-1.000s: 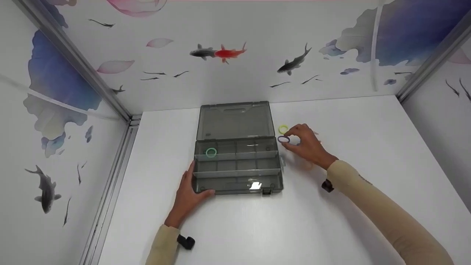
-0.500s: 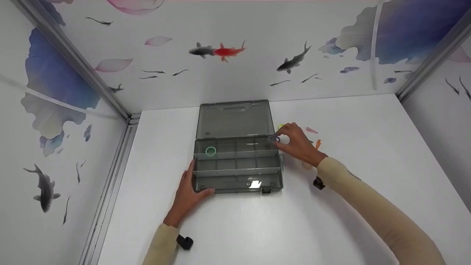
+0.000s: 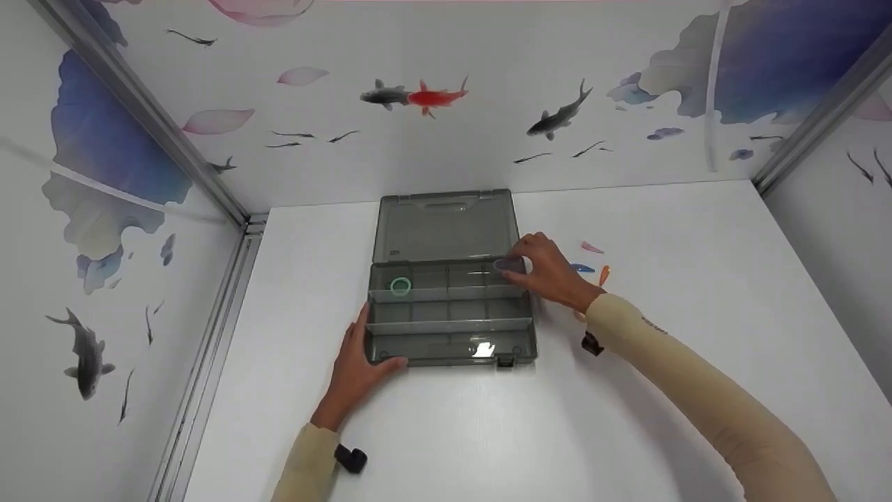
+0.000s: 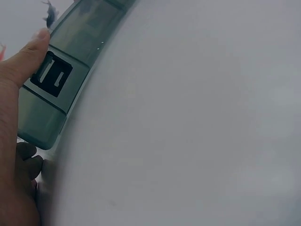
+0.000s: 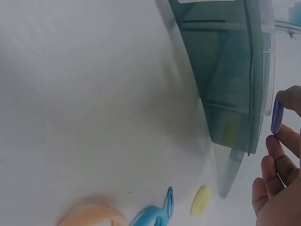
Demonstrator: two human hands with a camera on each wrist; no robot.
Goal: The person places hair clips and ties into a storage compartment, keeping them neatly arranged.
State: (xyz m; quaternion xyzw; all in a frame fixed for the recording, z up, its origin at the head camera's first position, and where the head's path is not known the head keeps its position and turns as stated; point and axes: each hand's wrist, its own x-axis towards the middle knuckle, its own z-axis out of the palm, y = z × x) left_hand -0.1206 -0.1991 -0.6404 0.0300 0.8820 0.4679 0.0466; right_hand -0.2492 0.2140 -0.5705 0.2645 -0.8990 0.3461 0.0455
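Note:
An open grey see-through compartment box lies on the white table, its lid folded back toward the wall. A green ring sits in the left part of its rear row. My left hand holds the front left corner, thumb along the front wall and fingers along the left side. Between thumb and index finger, my right hand pinches a purple ring over the right end of the rear row. The other fingers of that hand are bent and hold nothing.
Right of the box lie a pink piece, a blue piece and an orange piece. The right wrist view also shows a yellow ring and a peach-coloured ring. Printed panels rise behind and beside the table.
My right hand has moved left with the purple ring, from beside the box to over its rear row. It now covers the yellow ring in the head view. My left hand stays put.

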